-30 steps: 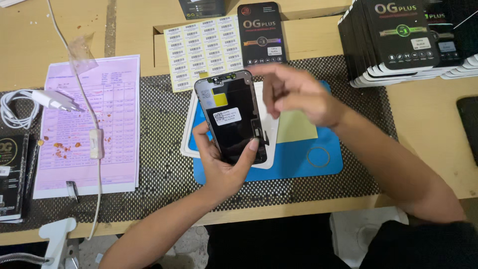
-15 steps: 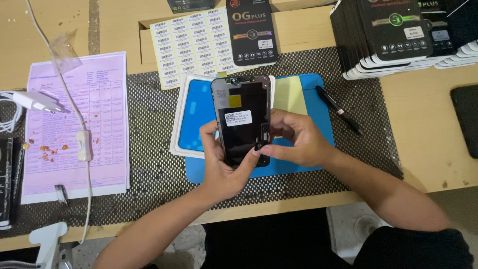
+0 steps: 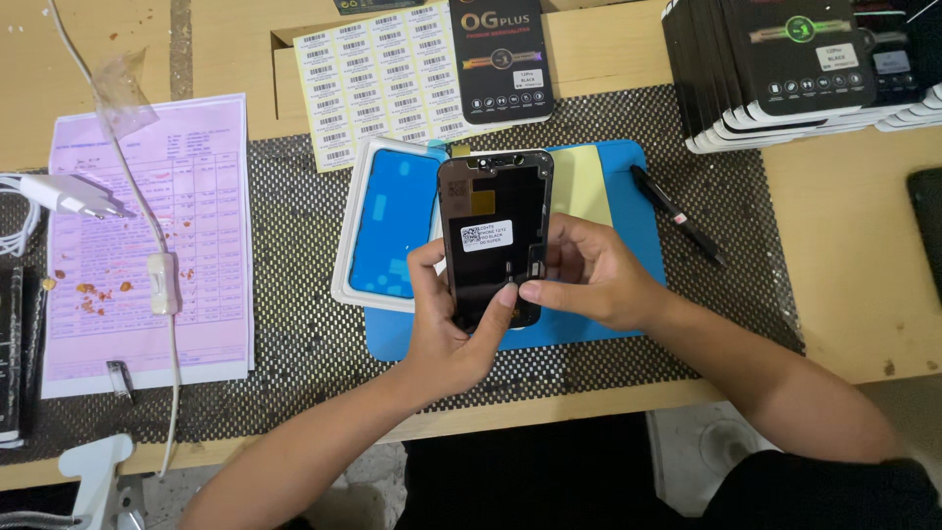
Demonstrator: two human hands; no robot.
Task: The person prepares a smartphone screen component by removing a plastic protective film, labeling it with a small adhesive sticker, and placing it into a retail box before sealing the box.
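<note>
I hold a black phone screen panel upright over the blue mat, its back side with a white sticker facing me. My left hand grips its lower left edge from beneath. My right hand pinches the lower right edge, thumb on the panel's bottom. Behind the panel lies a white tray holding a blue film, and a yellow sheet pokes out to the right.
A black pen lies on the mat's right side. A pink form, a white cable with switch and a charger plug sit left. Barcode sticker sheets, a black box and stacked black boxes line the back.
My right hand came down from the panel's top right to its lower right edge. The black pen now lies uncovered on the mat. The panel stays upright in my left hand.
</note>
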